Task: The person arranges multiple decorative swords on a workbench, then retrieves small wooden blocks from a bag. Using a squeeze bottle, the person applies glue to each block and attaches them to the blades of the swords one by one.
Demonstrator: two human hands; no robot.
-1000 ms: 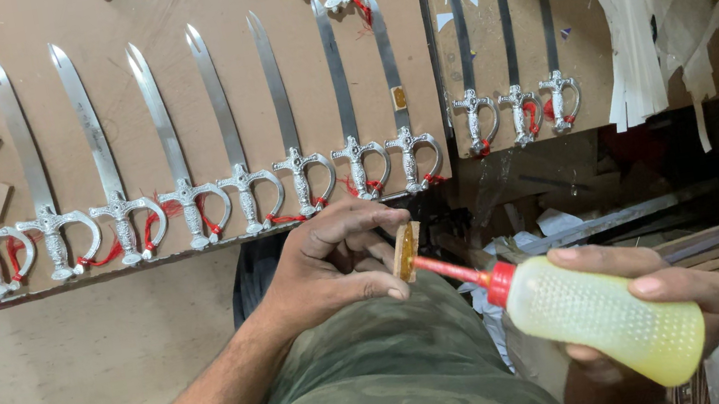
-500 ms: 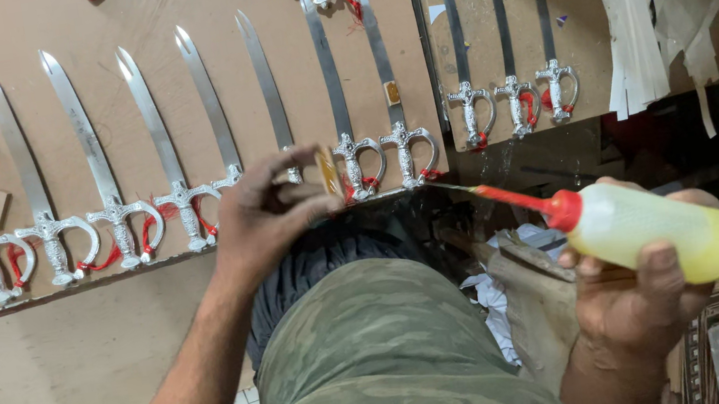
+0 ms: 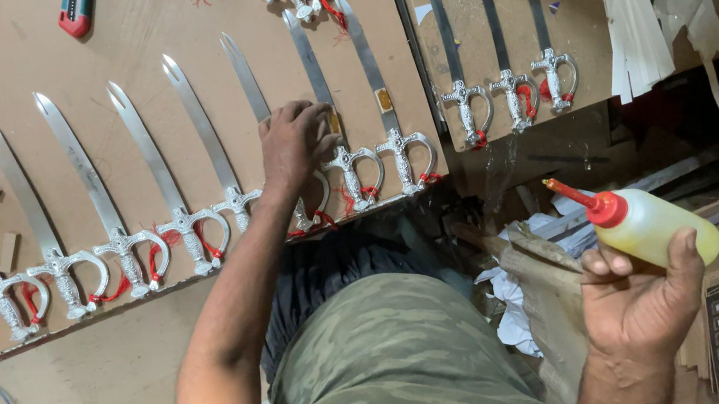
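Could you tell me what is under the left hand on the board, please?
The left hand covers a small sword: its blade shows above the fingers, but the hilt beneath is mostly hidden.

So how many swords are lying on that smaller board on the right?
3, side by side on the small board: left sword, middle sword, right sword. Any beyond the picture's top edge would be hidden.
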